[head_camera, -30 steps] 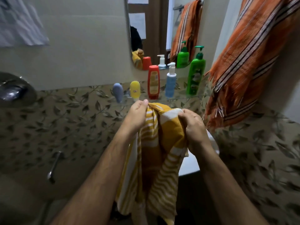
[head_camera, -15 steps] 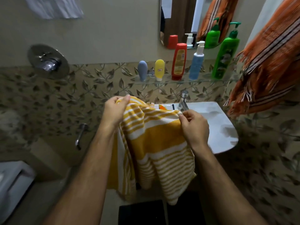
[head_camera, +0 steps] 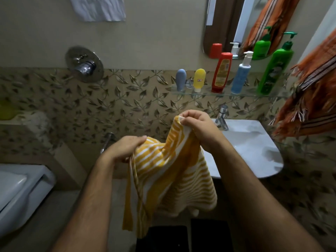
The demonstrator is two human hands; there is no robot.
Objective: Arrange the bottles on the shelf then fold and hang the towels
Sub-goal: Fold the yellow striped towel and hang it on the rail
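Both forearms reach out in front of the washbasin [head_camera: 254, 151]. The right hand [head_camera: 198, 124] is raised higher, knuckles up, its fingers curled tight in a grip that pinches the top corner of the yellow striped towel [head_camera: 172, 179]. The left hand [head_camera: 125, 148] sits lower and to the left, palm down, fingers bent over a bunched edge of the same towel with the thumb under it, so that grip too is clenched on the cloth. The towel hangs between the two hands in loose folds, draping down in front of the basin's edge.

On the glass shelf [head_camera: 236, 94] above the tap [head_camera: 222, 116] stand five bottles in a row, rising in height: a grey tube [head_camera: 181, 80], a yellow tube [head_camera: 199, 80], a red bottle [head_camera: 221, 72], a blue pump bottle [head_camera: 241, 75] and a green pump bottle [head_camera: 276, 68]. All stand upright.

There are two towels in sight: the yellow one in the hands and an orange striped towel [head_camera: 312, 99] hanging at the right, by the end of the shelf.
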